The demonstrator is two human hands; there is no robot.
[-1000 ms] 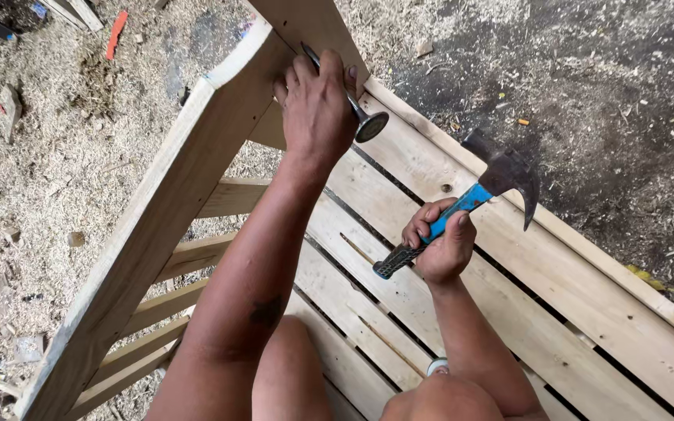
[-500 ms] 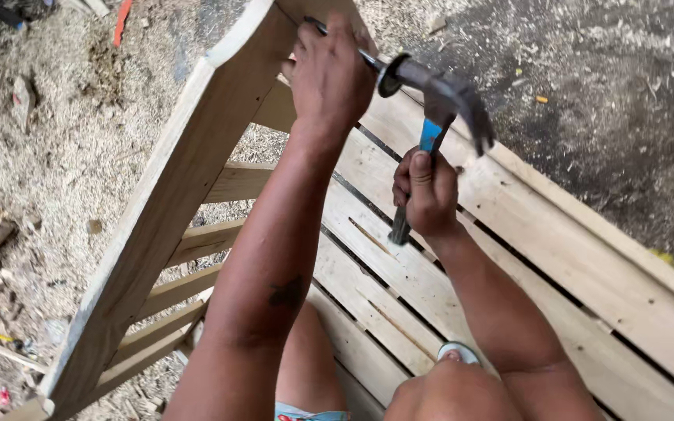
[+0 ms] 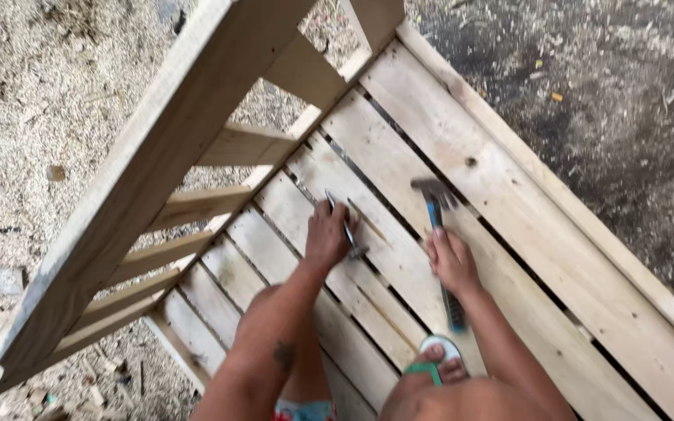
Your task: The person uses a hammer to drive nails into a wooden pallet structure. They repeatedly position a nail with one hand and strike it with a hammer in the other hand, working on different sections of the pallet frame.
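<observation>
— Head view: the left hand (image 3: 327, 232) pinches a long nail (image 3: 346, 228) upright on a slat near the middle of the slatted wooden frame (image 3: 509, 195); the right hand (image 3: 452, 261) is wrapped tight round the hammer (image 3: 440, 234), its head resting on the next slat.

— How do they handle?

— Probably the nail is stiff, thin, slippery; hold it by the shank; the hammer looks head-heavy; grip its handle low; the handle's end is blurred, and a sandalled foot (image 3: 434, 365) is partly cut off.
</observation>
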